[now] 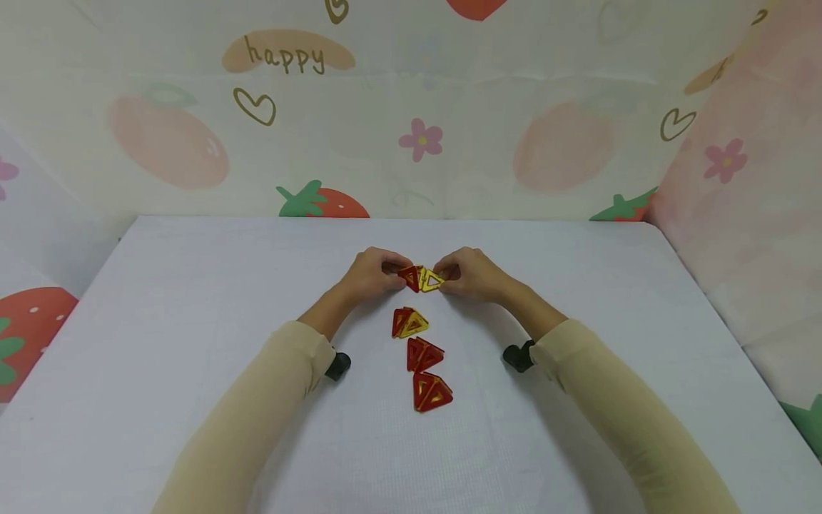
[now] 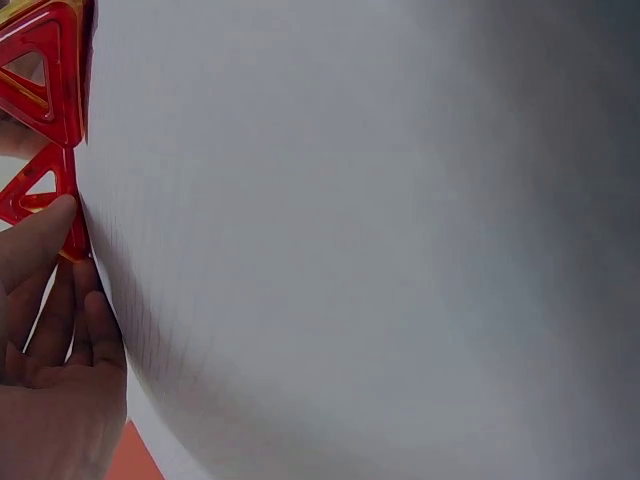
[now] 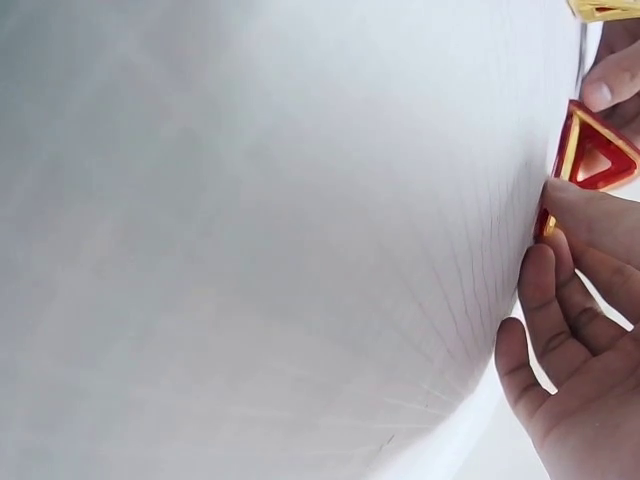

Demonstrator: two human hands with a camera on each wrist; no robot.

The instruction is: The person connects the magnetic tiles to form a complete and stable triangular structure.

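Note:
At the far middle of the table, both hands hold magnetic triangle tiles between them. My left hand [image 1: 372,275] pinches a red triangle tile [image 1: 409,277] from the left; the left wrist view has the thumb on the tile's face and the fingers behind it. From the right, my right hand [image 1: 472,275] pinches a yellow triangle tile [image 1: 432,280] that stands against the red one. In the right wrist view, a red triangle [image 3: 608,165] with a yellow edge leans up beside the right thumb [image 3: 590,212]. The fingers partly hide the held tiles.
Three small tile pyramids stand in a column toward me: a red-and-yellow one [image 1: 414,325], a red one [image 1: 424,354] and a nearer red one [image 1: 432,392]. They sit on a white-covered table [image 1: 193,300]. A printed cloth [image 1: 475,93] hangs behind its far edge.

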